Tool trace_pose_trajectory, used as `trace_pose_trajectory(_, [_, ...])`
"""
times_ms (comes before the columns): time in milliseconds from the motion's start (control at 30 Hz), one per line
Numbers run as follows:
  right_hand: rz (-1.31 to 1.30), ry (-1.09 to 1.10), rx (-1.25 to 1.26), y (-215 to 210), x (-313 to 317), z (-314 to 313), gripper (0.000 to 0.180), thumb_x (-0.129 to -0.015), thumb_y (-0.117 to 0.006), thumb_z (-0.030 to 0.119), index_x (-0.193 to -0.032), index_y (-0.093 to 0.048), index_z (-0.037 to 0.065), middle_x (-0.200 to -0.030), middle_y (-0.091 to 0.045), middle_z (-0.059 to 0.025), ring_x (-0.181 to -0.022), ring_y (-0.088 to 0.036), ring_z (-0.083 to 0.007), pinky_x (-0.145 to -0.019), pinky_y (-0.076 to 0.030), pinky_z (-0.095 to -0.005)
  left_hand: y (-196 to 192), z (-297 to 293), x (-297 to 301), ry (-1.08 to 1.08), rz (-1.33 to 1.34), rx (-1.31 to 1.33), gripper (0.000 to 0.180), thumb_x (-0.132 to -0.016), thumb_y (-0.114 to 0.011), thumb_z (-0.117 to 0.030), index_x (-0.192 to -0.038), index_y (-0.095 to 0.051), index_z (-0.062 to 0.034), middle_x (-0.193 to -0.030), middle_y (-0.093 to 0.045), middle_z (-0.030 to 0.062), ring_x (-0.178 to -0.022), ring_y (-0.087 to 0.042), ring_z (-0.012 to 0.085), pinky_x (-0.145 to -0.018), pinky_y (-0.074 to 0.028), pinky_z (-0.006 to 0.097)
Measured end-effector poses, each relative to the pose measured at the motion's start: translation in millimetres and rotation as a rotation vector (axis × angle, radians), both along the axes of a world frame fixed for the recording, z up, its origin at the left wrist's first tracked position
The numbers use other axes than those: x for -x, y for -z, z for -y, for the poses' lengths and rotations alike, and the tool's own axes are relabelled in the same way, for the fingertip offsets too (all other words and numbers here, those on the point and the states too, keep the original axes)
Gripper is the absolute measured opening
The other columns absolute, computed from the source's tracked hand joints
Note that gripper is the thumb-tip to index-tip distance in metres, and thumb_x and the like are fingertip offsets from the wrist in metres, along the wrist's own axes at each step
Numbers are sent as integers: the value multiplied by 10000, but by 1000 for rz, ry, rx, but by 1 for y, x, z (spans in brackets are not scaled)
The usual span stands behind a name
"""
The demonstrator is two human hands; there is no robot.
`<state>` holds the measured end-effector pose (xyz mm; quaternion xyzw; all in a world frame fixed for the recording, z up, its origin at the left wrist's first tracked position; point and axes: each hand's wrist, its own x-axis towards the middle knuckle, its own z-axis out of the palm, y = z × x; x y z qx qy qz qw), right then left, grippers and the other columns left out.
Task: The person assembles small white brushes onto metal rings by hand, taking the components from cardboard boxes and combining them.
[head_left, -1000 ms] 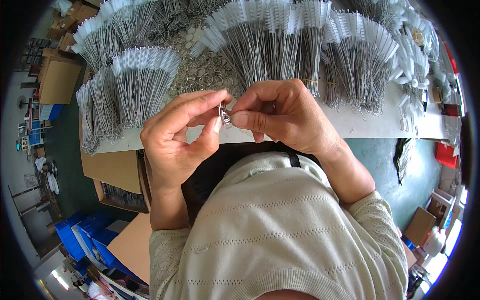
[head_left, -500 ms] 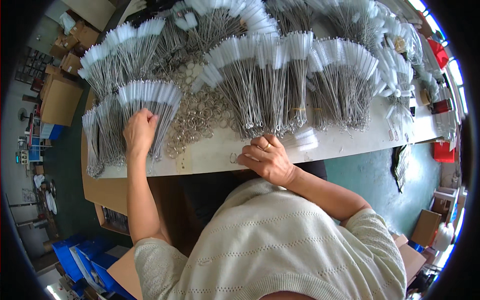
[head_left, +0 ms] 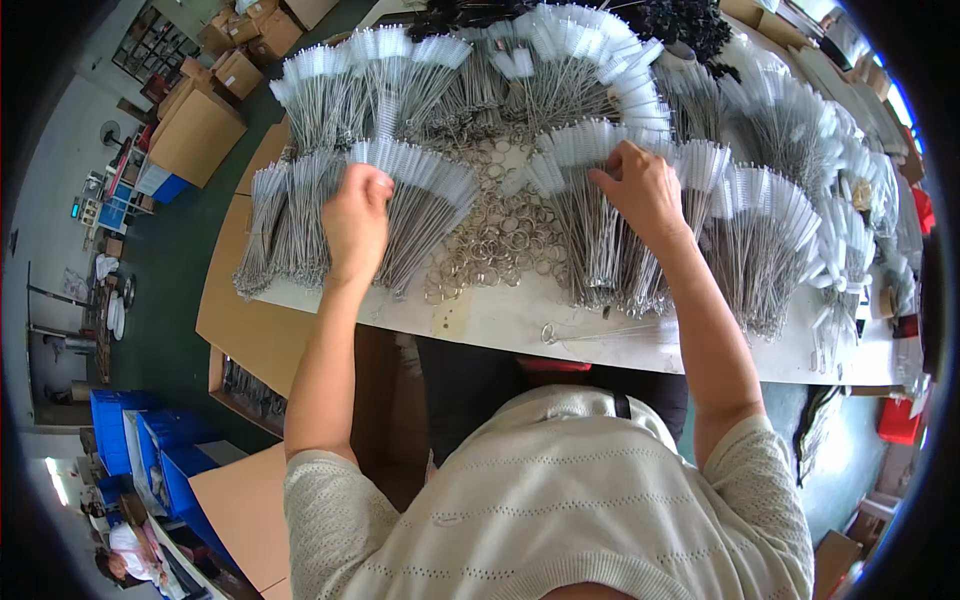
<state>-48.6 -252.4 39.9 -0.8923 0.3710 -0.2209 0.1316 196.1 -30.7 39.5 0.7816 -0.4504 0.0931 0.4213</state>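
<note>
Bunches of thin wire straw brushes with white bristle ends cover the table. My left hand [head_left: 357, 220] hovers over the left bunch [head_left: 425, 205], its fingers curled together; what they hold, if anything, is hidden. Farther right, my right hand [head_left: 645, 195] reaches over another bunch [head_left: 590, 225], thumb and fingertips closed at the white bristle end of a brush. Between the bunches lies a heap of metal split rings [head_left: 495, 245]. Near the table's front edge lies a single ring [head_left: 548, 333], with thin brush wires [head_left: 610, 333] stretching right from it.
More brush bunches [head_left: 370, 85] stand along the back, with black items [head_left: 680, 25] behind them. Bagged white brushes [head_left: 845, 235] crowd the right end. A cardboard box [head_left: 198, 130] and blue bins [head_left: 125, 430] stand to the left, off the table.
My right hand has left the ring at the front edge and moved up to the brush ends. My left hand remains over the left bunch. The whole view has shifted.
</note>
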Motion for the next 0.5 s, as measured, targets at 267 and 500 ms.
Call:
trace_pose_trajectory(267, [296, -44, -342, -16, -6, 15, 257, -710, -696, 259, -804, -681, 20, -718, -662, -115, -685, -627, -145, -648, -485, -300, 11, -64, -155, -496, 17, -456, 316, -812, -608, -371, -824, -653, -58, -779, -658, 141, -707, -629, 286, -675, -481, 417])
trace_pose_trajectory(500, [998, -243, -346, 0, 147, 106, 532, -927, -433, 420, -1315, -406, 57, -1225, -510, -121, -955, -569, -216, -853, -478, -327, 45, -56, -134, -494, 8, -596, 299, -812, -580, -342, -849, -678, -63, -895, -655, 175, -865, -631, 349, -756, -503, 446])
